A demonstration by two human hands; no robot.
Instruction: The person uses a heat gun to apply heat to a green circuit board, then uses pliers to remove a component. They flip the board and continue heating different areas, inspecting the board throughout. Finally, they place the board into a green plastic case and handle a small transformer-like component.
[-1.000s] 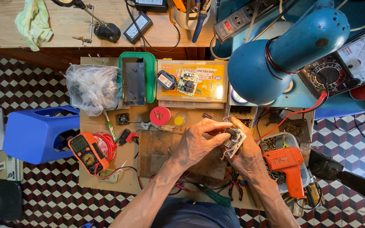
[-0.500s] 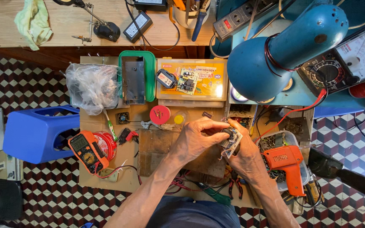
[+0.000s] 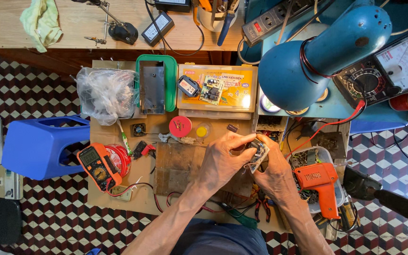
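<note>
2 hands, left hand (image 3: 223,163) and right hand (image 3: 276,174), pinch a small circuit board (image 3: 259,155) between fingertips (over a cluttered workbench (image 3: 142,198)); orange soldering gun (image 3: 321,185) just right, blue lamp (image 3: 317,56) above.

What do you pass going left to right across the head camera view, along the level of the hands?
Blue plastic stool → orange multimeter → left hand → small circuit board held between both hands → right hand → orange soldering gun.
</note>
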